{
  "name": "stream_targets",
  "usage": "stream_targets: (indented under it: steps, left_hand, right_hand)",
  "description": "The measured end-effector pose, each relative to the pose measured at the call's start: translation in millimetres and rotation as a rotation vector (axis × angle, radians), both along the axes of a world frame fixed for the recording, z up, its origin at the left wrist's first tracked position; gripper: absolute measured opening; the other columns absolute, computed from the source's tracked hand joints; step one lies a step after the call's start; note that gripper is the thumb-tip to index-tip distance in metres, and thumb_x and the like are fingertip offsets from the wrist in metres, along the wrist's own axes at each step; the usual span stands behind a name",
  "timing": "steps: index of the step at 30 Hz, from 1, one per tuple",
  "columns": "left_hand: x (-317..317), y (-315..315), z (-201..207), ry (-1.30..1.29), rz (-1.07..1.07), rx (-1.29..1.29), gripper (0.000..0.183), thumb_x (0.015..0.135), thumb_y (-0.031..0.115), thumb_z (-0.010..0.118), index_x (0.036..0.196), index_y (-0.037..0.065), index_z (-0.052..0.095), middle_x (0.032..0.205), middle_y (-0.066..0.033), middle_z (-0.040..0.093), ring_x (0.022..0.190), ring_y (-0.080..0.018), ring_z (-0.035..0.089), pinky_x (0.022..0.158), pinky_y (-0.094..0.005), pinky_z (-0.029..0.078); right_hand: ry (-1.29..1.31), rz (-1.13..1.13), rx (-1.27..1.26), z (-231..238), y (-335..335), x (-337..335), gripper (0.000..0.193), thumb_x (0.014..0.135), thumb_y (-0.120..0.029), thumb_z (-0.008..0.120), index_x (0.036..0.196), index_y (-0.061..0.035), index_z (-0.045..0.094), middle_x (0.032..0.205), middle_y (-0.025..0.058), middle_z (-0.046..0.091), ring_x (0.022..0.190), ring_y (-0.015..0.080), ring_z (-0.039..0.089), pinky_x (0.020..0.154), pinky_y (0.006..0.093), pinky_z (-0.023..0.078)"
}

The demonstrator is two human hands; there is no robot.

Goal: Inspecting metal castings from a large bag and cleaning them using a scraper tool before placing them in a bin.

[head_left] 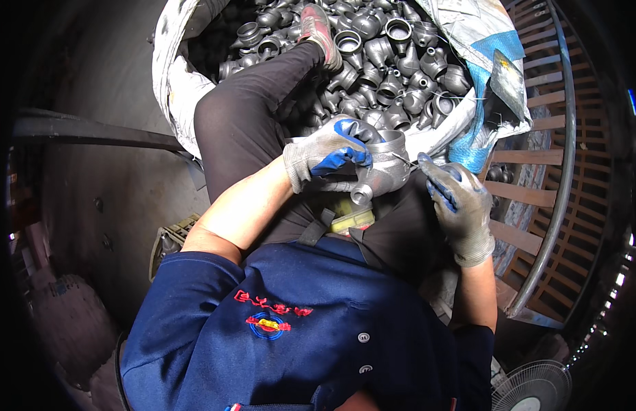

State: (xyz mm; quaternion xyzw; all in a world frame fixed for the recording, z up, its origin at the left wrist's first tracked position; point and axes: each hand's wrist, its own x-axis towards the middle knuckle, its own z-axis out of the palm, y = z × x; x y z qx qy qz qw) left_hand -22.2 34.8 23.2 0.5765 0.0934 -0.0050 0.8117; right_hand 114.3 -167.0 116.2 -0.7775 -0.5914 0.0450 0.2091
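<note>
My left hand (pixel 332 151), in a grey knitted glove with blue coating, is closed on the near left side of a grey funnel-shaped fitting (pixel 386 168). The fitting has a ringed wide collar and a short hollow spout that points down toward my lap. To its right, my right hand (pixel 460 205), gloved the same way, is closed in a pinch on a thin pointed tool (pixel 408 162). The tool's tip reaches the collar's right side; whether it is a blade or a rod I cannot tell. My glove hides part of the fitting.
A large white woven sack (pixel 173 89), full of similar grey fittings (pixel 379 51), stands beyond my hands. My leg with a red shoe (pixel 318 34) rests over it. Slatted wooden pallets (pixel 537 157) lie right, a curved metal bar (pixel 563 137) beside them. A fan (pixel 533 387) stands lower right.
</note>
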Motion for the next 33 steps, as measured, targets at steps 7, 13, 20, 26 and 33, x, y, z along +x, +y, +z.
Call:
stream_targets:
  steps: [7,13,20,26,33]
  left_hand:
    - [-1,-1,3,0.071,0.042,-0.098,0.028,0.065,0.003,0.061,0.092,-0.006,0.060,0.079,-0.0033,0.060,0.072,-0.0070,0.053,0.066,-0.0223,0.046]
    - [-1,1,-7,-0.041,-0.004,0.050,0.028,0.066,0.005,0.062,0.092,-0.006,0.059,0.079,-0.0034,0.059,0.071,-0.0074,0.052,0.064,-0.0222,0.045]
    - [-2,-5,-4,0.002,0.038,-0.143,0.027,0.068,0.009,0.064,0.091,-0.005,0.060,0.077,-0.0023,0.058,0.071,-0.0065,0.052,0.062,-0.0208,0.044]
    - [-2,-1,-4,-0.154,0.005,-0.033,0.019,0.071,0.013,0.063,0.079,-0.004,0.061,0.072,-0.0020,0.057,0.069,-0.0051,0.052,0.060,-0.0205,0.043]
    - [-1,-5,-2,-0.176,0.037,0.026,0.018,0.074,0.014,0.062,0.077,-0.004,0.060,0.071,-0.0024,0.057,0.064,-0.0060,0.051,0.058,-0.0210,0.043]
  right_hand:
    - [-0.083,0.025,-0.038,3,1,-6,0.041,0.066,-0.004,0.064,0.105,-0.0168,0.063,0.082,0.0075,0.057,0.077,0.0255,0.057,0.065,0.0358,0.048]
    - [-0.077,-0.008,0.102,-8,2,-5,0.035,0.065,-0.005,0.065,0.099,-0.0149,0.065,0.085,0.0080,0.057,0.079,0.0261,0.056,0.067,0.0360,0.047]
    - [-0.153,0.029,0.077,-17,0,1,0.036,0.063,-0.003,0.063,0.097,-0.0138,0.065,0.087,0.0096,0.056,0.083,0.0284,0.055,0.071,0.0374,0.046]
    - [-0.135,0.020,0.074,-18,-1,2,0.040,0.062,-0.002,0.061,0.101,-0.0142,0.063,0.087,0.0093,0.056,0.084,0.0277,0.055,0.072,0.0379,0.046]
    - [-0.168,0.067,0.082,-15,0,-4,0.037,0.065,-0.003,0.061,0.100,-0.0150,0.064,0.080,0.0071,0.055,0.075,0.0265,0.055,0.065,0.0372,0.046]
